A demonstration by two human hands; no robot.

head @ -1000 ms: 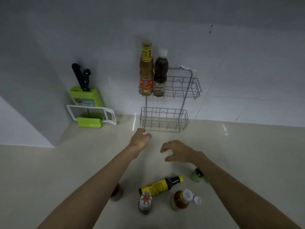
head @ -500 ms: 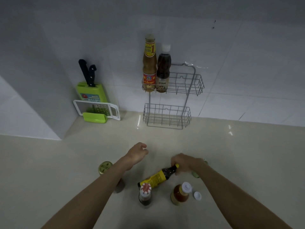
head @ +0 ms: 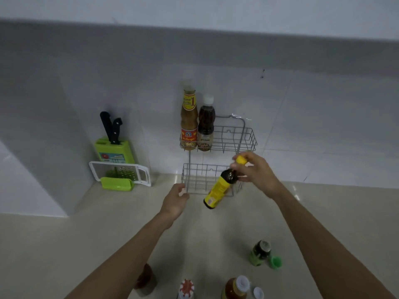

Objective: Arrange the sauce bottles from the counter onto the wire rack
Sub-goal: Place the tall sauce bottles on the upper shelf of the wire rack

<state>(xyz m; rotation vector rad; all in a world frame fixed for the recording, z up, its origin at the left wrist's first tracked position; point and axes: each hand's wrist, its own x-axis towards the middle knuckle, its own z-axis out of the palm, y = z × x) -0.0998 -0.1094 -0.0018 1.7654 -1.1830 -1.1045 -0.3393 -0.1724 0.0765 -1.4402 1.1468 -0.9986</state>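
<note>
Fingers [head: 244, 169] of the right hand [head: 258, 174] are pinched around the neck of the yellow-labelled bottle [head: 220, 185], just below its yellow cap [head: 241, 160]. I read the bottle as clear of the counter [head: 108, 234], tilted with its base swung down and to the left, in front of the lower basket [head: 194, 178] of the wire rack [head: 244, 134]. The left hand [head: 175, 200] is loosely curled and holds nothing; it sits at the lower basket's front left corner, and I cannot tell whether it touches the wire.

Status: two bottles, a tall orange-labelled bottle [head: 189, 121] and a dark bottle [head: 206, 126], stand at the left of the upper basket [head: 250, 137]. Several more wait on the counter near the bottom edge, among them a green jar [head: 260, 252] with a loose green cap [head: 276, 262] beside it.

Hazards as I judge them:

1. A neck-only grip leaves the heavy base free to swing. It may strike the front wire of the lower basket and catch there.
2. If the bottle goes to the upper basket, a tilted entry could knock the two standing bottles together or against the rail.
3. A base landing across the wire grid could leave the bottle leaning. I would bring it upright before lowering.
</note>
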